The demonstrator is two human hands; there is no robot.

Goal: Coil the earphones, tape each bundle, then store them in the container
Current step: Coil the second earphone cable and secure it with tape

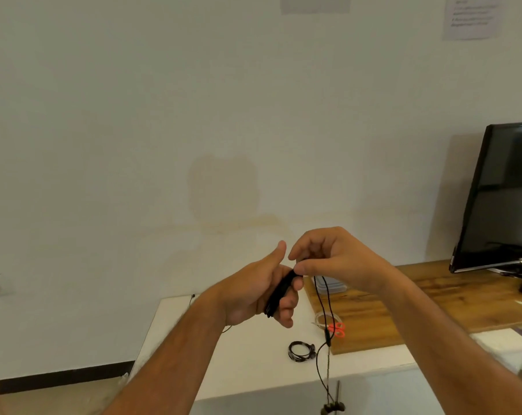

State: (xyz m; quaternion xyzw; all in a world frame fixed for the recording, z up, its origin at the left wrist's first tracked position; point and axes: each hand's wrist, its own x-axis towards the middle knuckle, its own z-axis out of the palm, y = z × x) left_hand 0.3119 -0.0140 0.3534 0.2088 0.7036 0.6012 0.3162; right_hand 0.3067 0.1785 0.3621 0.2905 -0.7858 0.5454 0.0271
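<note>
My left hand is raised above the table with black earphone cable wound in loops around its fingers. My right hand pinches the same cable just beside the left fingertips. The loose end of the cable hangs down from the right hand, past an inline remote, to the earbuds at the bottom edge. A coiled and taped black earphone bundle lies on the white table. A clear lidded container sits on the wooden board, partly hidden behind my right hand.
Orange-handled scissors and a clear tape roll lie on the wooden board. A dark monitor stands at the right. White foam blocks lie at the far right. The wall is close behind the table.
</note>
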